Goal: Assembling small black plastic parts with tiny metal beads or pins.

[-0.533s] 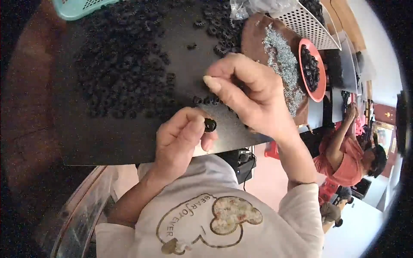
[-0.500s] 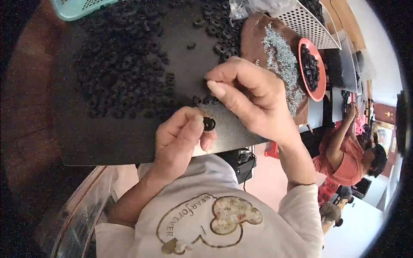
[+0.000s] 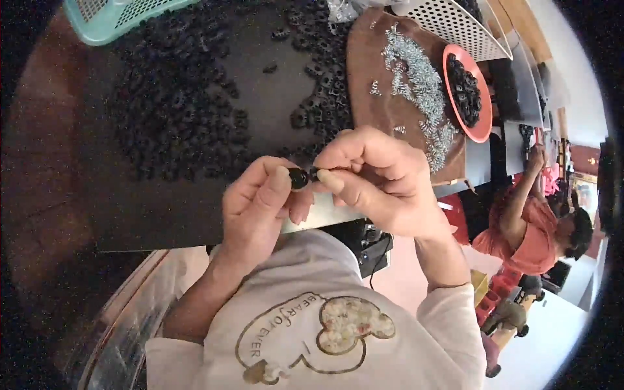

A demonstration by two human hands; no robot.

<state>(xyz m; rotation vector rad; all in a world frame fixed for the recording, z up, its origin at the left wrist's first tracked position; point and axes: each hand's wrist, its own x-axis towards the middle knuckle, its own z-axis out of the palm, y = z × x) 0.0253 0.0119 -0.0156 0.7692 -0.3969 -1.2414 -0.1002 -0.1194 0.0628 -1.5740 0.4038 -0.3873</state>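
My left hand (image 3: 255, 201) pinches a small, shiny black plastic part (image 3: 298, 179) with a rounded opening, between thumb and fingers. Close against it, my right hand (image 3: 380, 182) grips a tiny black piece (image 3: 314, 173) in its fingertips; its shape is mostly hidden. Both hands meet over the near edge of the dark table (image 3: 175, 214). Many loose black parts (image 3: 175, 97) lie beyond my left hand, with more black parts (image 3: 325, 97) beyond my right. Small metal springs (image 3: 422, 84) are heaped on a brown cloth (image 3: 367, 71) past my right hand.
An orange-red dish (image 3: 486, 117) of black pieces stands right of the springs. A white perforated basket (image 3: 455, 29) and a clear plastic bag (image 3: 348, 10) sit behind. At far left is a green basket (image 3: 97, 36). A person in a red shirt (image 3: 526, 240) works off to the right.
My right hand has come down and toward me, bringing its small black piece up against the part in my left hand. The left hand has shifted slightly left.
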